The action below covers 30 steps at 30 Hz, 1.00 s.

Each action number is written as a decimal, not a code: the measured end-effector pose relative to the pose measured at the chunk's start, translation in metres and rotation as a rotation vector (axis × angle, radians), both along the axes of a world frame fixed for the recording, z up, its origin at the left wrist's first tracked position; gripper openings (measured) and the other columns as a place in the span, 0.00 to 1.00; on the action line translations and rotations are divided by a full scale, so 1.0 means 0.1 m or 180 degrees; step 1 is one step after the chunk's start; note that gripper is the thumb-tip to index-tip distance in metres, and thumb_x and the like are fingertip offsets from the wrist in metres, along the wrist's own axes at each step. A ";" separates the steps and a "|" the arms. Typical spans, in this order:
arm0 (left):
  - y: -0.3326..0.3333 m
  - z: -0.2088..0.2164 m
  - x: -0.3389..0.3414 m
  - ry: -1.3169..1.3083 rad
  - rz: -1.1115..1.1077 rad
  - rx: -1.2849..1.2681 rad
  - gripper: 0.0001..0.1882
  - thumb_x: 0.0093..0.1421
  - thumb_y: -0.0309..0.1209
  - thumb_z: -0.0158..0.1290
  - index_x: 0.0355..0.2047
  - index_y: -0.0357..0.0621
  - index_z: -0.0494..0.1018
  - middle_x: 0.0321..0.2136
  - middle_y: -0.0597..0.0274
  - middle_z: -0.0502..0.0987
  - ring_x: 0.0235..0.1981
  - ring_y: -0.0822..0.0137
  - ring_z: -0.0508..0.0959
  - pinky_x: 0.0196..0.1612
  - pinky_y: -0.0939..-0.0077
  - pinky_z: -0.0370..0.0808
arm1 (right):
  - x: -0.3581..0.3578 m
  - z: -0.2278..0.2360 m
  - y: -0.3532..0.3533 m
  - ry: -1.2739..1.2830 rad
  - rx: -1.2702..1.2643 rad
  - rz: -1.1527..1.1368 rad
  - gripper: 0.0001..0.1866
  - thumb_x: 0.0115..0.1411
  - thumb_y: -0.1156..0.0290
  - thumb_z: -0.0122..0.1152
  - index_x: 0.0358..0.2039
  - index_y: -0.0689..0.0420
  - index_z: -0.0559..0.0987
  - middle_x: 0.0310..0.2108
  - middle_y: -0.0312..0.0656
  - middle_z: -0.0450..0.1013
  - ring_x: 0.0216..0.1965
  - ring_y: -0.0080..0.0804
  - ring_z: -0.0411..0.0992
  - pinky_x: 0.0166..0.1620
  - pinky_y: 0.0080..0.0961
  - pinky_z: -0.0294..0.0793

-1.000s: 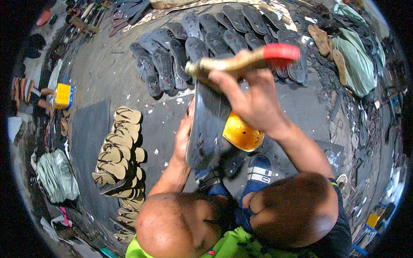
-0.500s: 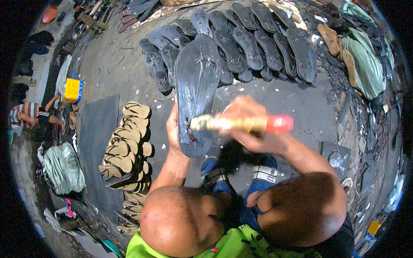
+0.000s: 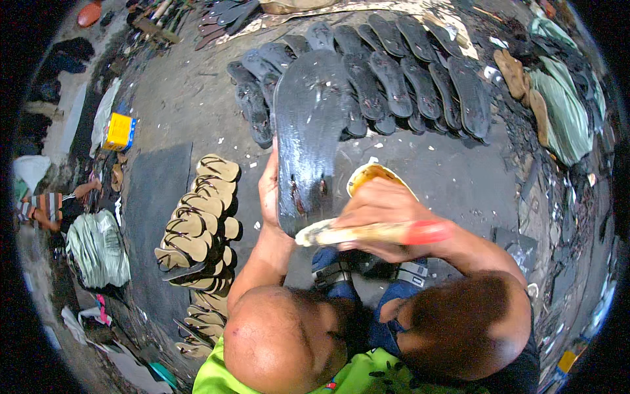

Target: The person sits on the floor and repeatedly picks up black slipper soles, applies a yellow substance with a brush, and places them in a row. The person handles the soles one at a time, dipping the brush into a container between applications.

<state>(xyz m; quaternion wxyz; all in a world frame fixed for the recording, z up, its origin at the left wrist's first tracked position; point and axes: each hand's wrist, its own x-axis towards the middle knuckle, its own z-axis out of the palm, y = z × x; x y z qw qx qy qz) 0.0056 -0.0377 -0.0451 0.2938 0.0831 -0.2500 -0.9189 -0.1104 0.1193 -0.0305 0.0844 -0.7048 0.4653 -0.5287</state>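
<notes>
My left hand (image 3: pixel 268 190) grips a black sandal sole (image 3: pixel 310 118) by its left edge, holding it up with the broad end away from me. Shiny wet streaks run along its face, and small strap ends poke out at its plug holes. My right hand (image 3: pixel 384 209) is closed round a brush (image 3: pixel 387 232) with a pale handle and a red end. The brush's tip lies at the sole's near end; whether it touches is hard to tell. Partly hidden behind my right hand is a pale container (image 3: pixel 355 182) with amber stuff inside.
Rows of black soles (image 3: pixel 423 85) lie on the floor ahead. Tan flip-flops (image 3: pixel 203 205) are stacked at the left on a dark mat (image 3: pixel 154 243). Pale green sacks (image 3: pixel 561 111) and scraps line the right side. A person's striped clothing (image 3: pixel 49 205) shows far left, near a yellow tin (image 3: pixel 119 131).
The brush has moved from the sole's face down to its near end, with my right hand coming nearer to me. The container behind that hand now shows. My left hand keeps its hold.
</notes>
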 end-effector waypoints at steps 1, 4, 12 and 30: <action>0.00 0.06 0.05 0.0004 -0.0110 0.0354 0.21 0.71 0.41 0.38 0.54 0.40 0.68 0.47 0.52 0.77 0.45 0.58 0.80 0.45 0.63 0.81 | -0.19 0.15 -0.03 0.0159 -0.0271 -0.0211 0.06 0.57 0.69 0.64 0.35 0.54 0.79 0.29 0.40 0.74 0.30 0.36 0.73 0.33 0.31 0.72; 0.01 -0.06 0.09 -0.0046 -0.0866 0.0571 0.20 0.70 0.41 0.41 0.55 0.43 0.68 0.44 0.54 0.78 0.43 0.61 0.81 0.43 0.65 0.81 | -0.49 0.36 -0.21 -0.1497 -0.0061 -0.1792 0.01 0.60 0.74 0.62 0.33 0.56 0.79 0.30 0.36 0.75 0.35 0.23 0.73 0.38 0.27 0.73; -0.25 0.03 0.06 0.0357 -0.0482 0.0639 0.20 0.70 0.40 0.40 0.57 0.43 0.68 0.49 0.54 0.77 0.48 0.61 0.78 0.52 0.64 0.76 | 0.21 -0.21 -0.02 -0.0231 0.0312 0.0058 0.06 0.53 0.71 0.66 0.33 0.52 0.81 0.31 0.38 0.76 0.32 0.35 0.75 0.35 0.32 0.71; -0.07 -0.21 -0.21 -0.0223 -0.0306 0.0087 0.22 0.71 0.41 0.37 0.59 0.41 0.64 0.53 0.54 0.73 0.52 0.63 0.75 0.58 0.64 0.71 | -0.15 -0.01 -0.35 -0.0142 -0.0091 -0.1057 0.12 0.52 0.73 0.68 0.38 0.59 0.80 0.29 0.43 0.74 0.29 0.40 0.72 0.32 0.35 0.69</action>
